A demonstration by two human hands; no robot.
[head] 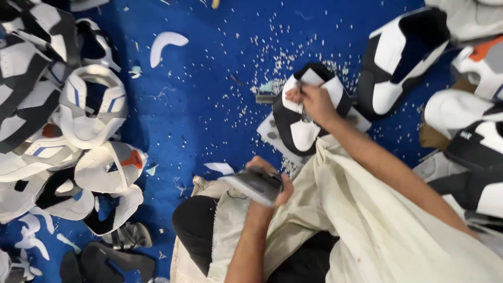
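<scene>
Shoe upper (306, 123), black-and-white, pinned flat at 1 o'clock by right hand (314, 102) on the blue floor (209, 105); left hand (270, 181) grips a grey tool (254, 184) clear at 6.

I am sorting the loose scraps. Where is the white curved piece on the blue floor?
In the head view, the white curved piece lies upper left on the blue floor, alone, right of the pile of shoe uppers.

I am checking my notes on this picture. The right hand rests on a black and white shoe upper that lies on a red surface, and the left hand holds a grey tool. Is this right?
Not quite. The head view shows the surface is blue, not red. The rest holds: the right hand rests on the black and white shoe upper, and the left hand holds the grey tool.
</scene>
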